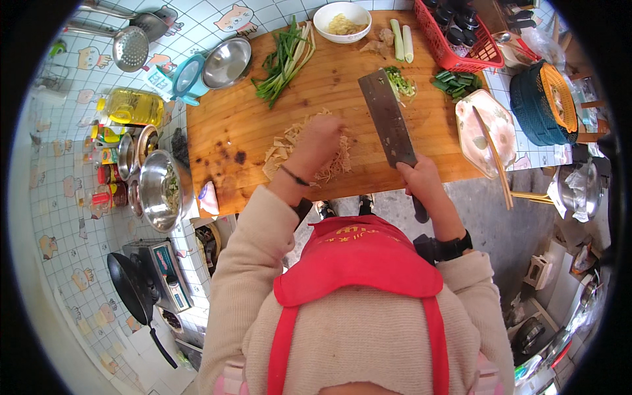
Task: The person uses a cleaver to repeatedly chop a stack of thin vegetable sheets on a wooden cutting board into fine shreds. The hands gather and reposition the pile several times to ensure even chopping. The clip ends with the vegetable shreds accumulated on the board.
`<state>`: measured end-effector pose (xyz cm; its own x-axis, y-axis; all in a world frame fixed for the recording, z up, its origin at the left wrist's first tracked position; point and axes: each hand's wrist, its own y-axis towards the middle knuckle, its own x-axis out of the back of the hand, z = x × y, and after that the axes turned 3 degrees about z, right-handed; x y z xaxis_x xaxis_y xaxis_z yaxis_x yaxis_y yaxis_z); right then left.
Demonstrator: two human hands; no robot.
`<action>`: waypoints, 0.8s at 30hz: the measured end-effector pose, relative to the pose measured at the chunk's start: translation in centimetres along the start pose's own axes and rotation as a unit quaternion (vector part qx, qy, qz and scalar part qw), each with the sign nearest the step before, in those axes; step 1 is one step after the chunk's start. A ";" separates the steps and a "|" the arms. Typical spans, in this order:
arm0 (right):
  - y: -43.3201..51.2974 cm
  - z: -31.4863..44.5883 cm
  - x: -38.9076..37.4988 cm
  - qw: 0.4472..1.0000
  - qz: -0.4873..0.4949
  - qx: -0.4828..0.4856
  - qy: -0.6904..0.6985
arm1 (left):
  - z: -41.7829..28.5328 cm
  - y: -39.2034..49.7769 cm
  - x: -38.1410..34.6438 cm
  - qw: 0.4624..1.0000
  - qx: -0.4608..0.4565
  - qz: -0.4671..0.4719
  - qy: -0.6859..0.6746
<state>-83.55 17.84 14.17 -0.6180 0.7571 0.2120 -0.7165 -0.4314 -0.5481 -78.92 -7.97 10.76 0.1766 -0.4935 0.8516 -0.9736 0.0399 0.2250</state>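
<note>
My right hand [419, 177] grips the handle of a broad cleaver [387, 116], its blade pointing away from me over the wooden board [316, 98]. My left hand [316, 143] is over a pile of pale shredded food [338, 163], and its fingers look bent; whether they pinch any shreds I cannot tell. Wider pale pieces lie left of that hand. Beyond the cleaver blade sits a small heap of chopped green onion [401, 84]. Whole green onions [286, 61] lie at the board's far left, and two pale stalk pieces [402, 42] at its far right.
A white bowl [342, 22] of chopped pale food and a steel bowl [227, 63] stand at the back. A red basket [459, 37] of jars is back right. Chopsticks rest across a flowered tray [486, 131]. At left are a mixing bowl [165, 190] and an oil bottle [133, 107].
</note>
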 end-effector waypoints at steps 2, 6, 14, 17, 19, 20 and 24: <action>0.3 0.2 0.0 1.000 0.020 0.008 -0.005 | 0.7 -2.4 1.9 0.984 0.101 -0.117 -0.084; 0.8 0.2 -0.6 0.999 0.050 0.016 0.006 | 3.3 -7.3 5.5 0.876 0.328 -0.201 -0.292; 0.4 1.6 -4.7 0.992 0.087 0.029 -0.088 | 5.4 -11.4 4.7 0.949 0.297 -0.107 -0.003; 0.1 2.9 -7.2 0.978 0.086 0.055 -0.180 | 4.1 -12.1 3.6 0.966 0.237 -0.097 0.023; 0.1 3.9 -9.1 0.968 0.106 0.071 -0.218 | 3.5 -12.4 3.5 0.972 0.201 -0.117 0.043; 0.2 4.4 -10.1 0.961 0.109 0.090 -0.239 | 3.2 -12.5 3.4 0.972 0.178 -0.144 0.053; 0.8 6.3 -13.6 0.911 0.098 0.139 -0.375 | 3.1 -12.3 2.6 0.962 0.146 -0.229 0.030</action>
<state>-77.75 4.14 15.92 -0.7161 0.1488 0.6820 -0.5578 -0.7094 -0.4309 -66.91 -12.40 8.75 0.5965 -0.3502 0.7222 -0.7891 -0.4204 0.4479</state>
